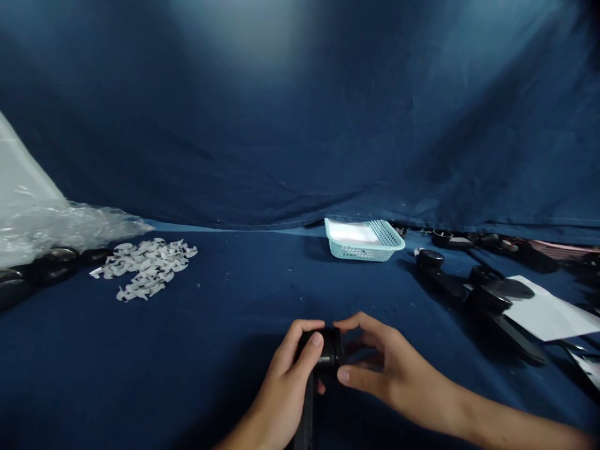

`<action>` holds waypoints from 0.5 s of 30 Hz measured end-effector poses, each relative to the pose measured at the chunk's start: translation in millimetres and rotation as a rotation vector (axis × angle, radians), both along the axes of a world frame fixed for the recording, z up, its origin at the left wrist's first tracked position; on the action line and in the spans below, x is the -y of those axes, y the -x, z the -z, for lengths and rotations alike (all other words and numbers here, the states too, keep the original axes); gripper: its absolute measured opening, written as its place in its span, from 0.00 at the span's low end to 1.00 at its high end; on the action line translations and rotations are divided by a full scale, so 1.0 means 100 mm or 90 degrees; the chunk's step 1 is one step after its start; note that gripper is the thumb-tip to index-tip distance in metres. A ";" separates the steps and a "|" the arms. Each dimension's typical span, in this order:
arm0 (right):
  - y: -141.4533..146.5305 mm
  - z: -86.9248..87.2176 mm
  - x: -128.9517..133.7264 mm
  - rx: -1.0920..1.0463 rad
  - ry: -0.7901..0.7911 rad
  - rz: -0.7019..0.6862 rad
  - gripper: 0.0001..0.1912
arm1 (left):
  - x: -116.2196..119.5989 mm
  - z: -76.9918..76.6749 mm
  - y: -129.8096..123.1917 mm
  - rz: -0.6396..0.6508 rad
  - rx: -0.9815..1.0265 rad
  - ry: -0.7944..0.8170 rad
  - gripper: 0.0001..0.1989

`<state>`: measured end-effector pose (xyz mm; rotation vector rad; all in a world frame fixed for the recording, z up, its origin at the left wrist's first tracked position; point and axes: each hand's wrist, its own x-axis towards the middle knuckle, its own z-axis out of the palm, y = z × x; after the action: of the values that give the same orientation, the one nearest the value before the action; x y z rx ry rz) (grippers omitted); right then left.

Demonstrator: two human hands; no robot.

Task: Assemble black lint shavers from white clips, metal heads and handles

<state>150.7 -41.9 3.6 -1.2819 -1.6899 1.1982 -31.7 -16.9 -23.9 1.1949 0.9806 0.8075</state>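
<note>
Near the bottom middle, my left hand (295, 369) is wrapped round a black device with a cylindrical head (327, 350) and a long flat handle (307, 419) pointing down towards me. The head lies on its side, its end turned to the right. At that end sits a black round cap (338, 347), a thin dark seam between it and the head. My right hand (384, 362) grips the cap's rim, index finger at the top and thumb at the bottom. Its other fingers curl behind, partly hidden. I cannot tell exactly what the device is.
A pile of small white plastic pieces (152, 262) lies at left, beside glossy black parts (56, 262) and clear plastic wrap (70, 228). A light-blue basket (365, 251) stands at the back. Similar black devices (497, 319) and white paper (553, 312) lie right. A blue curtain (281, 137) hangs behind.
</note>
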 end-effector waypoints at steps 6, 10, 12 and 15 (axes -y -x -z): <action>-0.08 0.02 -0.05 0.102 -0.218 -0.125 0.24 | -0.02 -0.05 0.03 0.008 0.024 0.085 0.19; 0.02 0.02 -0.06 -0.065 0.170 0.028 0.24 | 0.02 -0.02 0.03 -0.002 -0.043 -0.045 0.18; 0.04 0.01 -0.05 -0.056 0.284 0.095 0.34 | 0.04 -0.01 0.02 -0.002 -0.056 -0.056 0.19; -0.02 -0.02 -0.02 0.012 0.139 0.105 0.36 | 0.03 -0.01 0.00 -0.016 -0.023 -0.007 0.20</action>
<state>152.7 -40.1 5.9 -1.5360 -1.4655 1.3002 -31.6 -20.2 -23.1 1.2117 1.0232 0.8149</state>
